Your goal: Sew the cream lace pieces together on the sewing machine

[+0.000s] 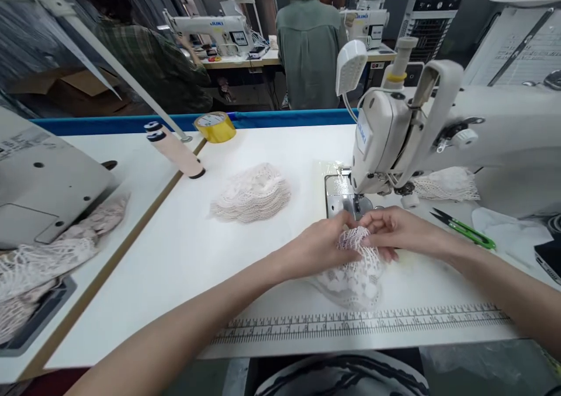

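Note:
A white lace piece hangs from both my hands in front of the sewing machine, its lower part resting on the white table. My left hand pinches the upper left of the lace, thumb and fingers closed. Opposite it, my right hand grips the upper right edge with curled fingers. Both hands are just short of the presser foot and metal needle plate. To the left lies a stack of lace pieces. Green-handled thread snips rest right of my right hand.
Thread cones lie beside a yellow tape roll at the back left. More lace sits under the machine arm. A measuring tape strip runs along the front edge. Another machine stands left. Two people sit beyond the table.

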A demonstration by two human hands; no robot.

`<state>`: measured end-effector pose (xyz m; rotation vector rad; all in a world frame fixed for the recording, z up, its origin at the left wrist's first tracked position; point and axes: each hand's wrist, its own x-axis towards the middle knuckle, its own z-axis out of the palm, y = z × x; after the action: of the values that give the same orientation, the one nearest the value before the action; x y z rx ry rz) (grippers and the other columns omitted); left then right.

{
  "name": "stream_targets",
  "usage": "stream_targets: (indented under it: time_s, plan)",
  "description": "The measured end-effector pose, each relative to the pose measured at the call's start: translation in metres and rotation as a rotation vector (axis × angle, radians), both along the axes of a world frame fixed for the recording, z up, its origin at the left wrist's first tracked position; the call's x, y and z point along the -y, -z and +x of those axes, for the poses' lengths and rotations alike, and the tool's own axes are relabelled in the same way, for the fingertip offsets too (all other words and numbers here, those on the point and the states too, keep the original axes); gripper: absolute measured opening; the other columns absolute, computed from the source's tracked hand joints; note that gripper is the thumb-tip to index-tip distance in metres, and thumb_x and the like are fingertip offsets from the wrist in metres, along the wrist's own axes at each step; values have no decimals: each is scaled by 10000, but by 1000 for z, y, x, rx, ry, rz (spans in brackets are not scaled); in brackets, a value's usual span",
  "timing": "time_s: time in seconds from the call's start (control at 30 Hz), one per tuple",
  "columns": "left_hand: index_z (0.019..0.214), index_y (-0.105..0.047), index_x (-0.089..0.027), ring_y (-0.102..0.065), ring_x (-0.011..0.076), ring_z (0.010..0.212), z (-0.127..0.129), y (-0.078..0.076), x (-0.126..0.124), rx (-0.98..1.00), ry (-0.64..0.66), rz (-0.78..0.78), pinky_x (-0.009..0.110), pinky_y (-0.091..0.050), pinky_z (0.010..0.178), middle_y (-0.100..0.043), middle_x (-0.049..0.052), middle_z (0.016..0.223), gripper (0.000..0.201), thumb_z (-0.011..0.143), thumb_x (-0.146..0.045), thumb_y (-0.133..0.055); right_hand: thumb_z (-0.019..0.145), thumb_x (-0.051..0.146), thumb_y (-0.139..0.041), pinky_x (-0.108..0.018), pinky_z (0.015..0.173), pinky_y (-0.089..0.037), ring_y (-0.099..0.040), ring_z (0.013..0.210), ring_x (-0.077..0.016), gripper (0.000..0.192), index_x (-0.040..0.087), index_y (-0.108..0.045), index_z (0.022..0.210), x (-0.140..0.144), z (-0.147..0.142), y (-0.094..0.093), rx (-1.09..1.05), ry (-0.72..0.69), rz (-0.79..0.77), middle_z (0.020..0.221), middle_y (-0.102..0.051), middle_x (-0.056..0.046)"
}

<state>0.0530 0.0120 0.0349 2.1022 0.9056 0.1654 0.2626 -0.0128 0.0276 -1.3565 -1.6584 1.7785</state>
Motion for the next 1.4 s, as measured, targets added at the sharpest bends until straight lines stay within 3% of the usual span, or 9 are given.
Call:
stream_targets:
  time_s: [0.17, 0.3, 0.4, 0.53, 0.8, 0.97, 1.1, 1.23, 1.4]
  plan:
    - [960, -464, -199, -490, 109, 496, 0, 22, -2, 69, -83, 282, 216, -340, 462, -577, -50, 644, 193, 895, -361, -546, 869, 358, -587, -251, 581, -523, -626, 598, -130, 171, 188, -586, 876, 8, -8, 12, 73, 137, 238, 642, -631, 14]
    - [908, -442, -199, -465, 83, 425, -5, 41, -1, 157, -34, 742, 199, -341, 461, -587, -64, 608, 99, 962, -277, -414, 905, 215, -505, -216, 509, -462, -589, 570, -103, 104, 193, -580, 974, 19, -9, 21, 243, 156, 789, 678, -610, 22]
    - [892, -427, -192, -470, 76, 422, -8, 46, 0, 210, 30, 903, 189, -364, 464, -596, -60, 613, 83, 957, -188, -377, 895, 122, -494, -201, 507, -452, -575, 557, -83, 236, 182, -525, 1120, 23, -8, 27, 328, 113, 1101, 715, -624, 25]
    - [888, -427, -186, -455, 72, 414, -8, 45, 1, 246, 20, 894, 180, -388, 470, -565, -71, 574, 68, 950, -180, -400, 882, 75, -495, -200, 494, -435, -573, 547, -81, 251, 170, -502, 1114, 25, -8, 29, 388, 59, 1261, 696, -629, 32]
    - [881, -446, -180, -440, 71, 408, -8, 42, 3, 289, 21, 899, 184, -393, 459, -557, -72, 560, 87, 954, -194, -402, 873, 70, -493, -211, 452, -392, -520, 499, -72, 122, 168, -496, 945, 25, -9, 27, 400, 37, 1318, 665, -608, 30]
    - [981, -476, -168, -448, 73, 406, -6, 42, 5, 296, 24, 881, 185, -413, 470, -536, -82, 530, 89, 963, -222, -408, 872, 60, -519, -220, 438, -386, -476, 491, -78, 122, 173, -510, 917, 26, -9, 24, 422, 21, 1431, 599, -557, 47]
    - [1025, -502, -172, -456, 80, 401, -6, 41, 8, 282, -2, 779, 182, -405, 456, -506, -88, 497, 123, 940, -200, -418, 816, -1, -574, -252, 463, -426, -521, 517, -103, 144, 136, -562, 858, 28, -6, 16, 482, -35, 1665, 613, -608, 2]
    - [1008, -542, -174, -590, 89, 513, -6, 41, 10, 315, 26, 666, 196, -473, 536, -646, -36, 647, 155, 903, -138, -435, 798, 9, -603, -281, 535, -509, -585, 574, -134, 98, 97, -625, 835, 31, -4, 6, 510, -158, 1869, 643, -653, -32]
    - [1017, -590, -191, -600, 83, 528, -5, 29, 17, 324, 7, 545, 181, -459, 534, -666, -40, 668, 224, 872, -113, -440, 768, 54, -658, -296, 565, -545, -621, 636, -162, 61, 114, -668, 767, 39, -2, -2, 549, -226, 1925, 663, -662, -51]
